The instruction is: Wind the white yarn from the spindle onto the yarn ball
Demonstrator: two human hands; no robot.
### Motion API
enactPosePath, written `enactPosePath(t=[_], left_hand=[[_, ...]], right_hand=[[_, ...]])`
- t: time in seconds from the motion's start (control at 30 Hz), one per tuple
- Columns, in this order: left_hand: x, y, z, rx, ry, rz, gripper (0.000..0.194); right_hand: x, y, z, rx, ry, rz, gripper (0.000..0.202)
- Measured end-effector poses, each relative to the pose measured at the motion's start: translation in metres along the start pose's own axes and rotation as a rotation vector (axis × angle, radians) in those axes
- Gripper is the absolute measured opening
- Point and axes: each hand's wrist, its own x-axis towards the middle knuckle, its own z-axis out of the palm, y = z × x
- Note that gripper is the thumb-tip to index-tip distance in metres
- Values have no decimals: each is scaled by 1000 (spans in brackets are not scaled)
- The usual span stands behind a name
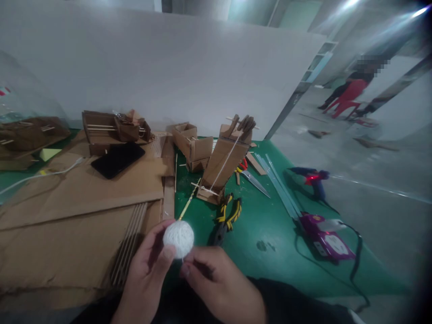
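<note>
A ball of white string rests in my left hand, its thumb pressed on the front and its fingers curled behind. Just right of the ball, my right hand pinches the loose end of string that hangs from its underside. Beyond my hands stands a tilted cardboard model, with a white string running down its face to a stick at its foot. Pliers with yellow and black handles lie on the green table past my right hand.
Scissors, clear glue sticks, a blue glue gun and a purple box with a cord lie rightward. Cardboard sheets cover the left, bearing a black phone. Cardboard pieces line the white partition.
</note>
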Motion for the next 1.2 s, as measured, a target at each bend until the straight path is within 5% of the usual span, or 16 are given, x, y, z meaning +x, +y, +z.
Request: enactPosePath(t=[0.13, 0.33, 0.43, 0.73, 1.0, 1.2], left_hand=[[-4, 4, 0, -50, -68, -31, 45], [-12, 13, -1, 40, -236, -138, 42], [-13, 12, 2, 125, -208, -121, 39], [-10, 9, 7, 194, -159, -93, 38], [3, 3, 3, 247, -97, 17, 35], [6, 3, 0, 135, -26, 94, 33]], right_hand=[[21, 19, -12, 226, -161, 68, 26], [41, 18, -46, 249, -188, 170, 26], [43, 10, -54, 218, -215, 184, 27], [22, -13, -44, -177, 73, -1, 22], [1, -24, -33, -88, 55, -105, 20], [2, -4, -12, 38, 6, -50, 24]])
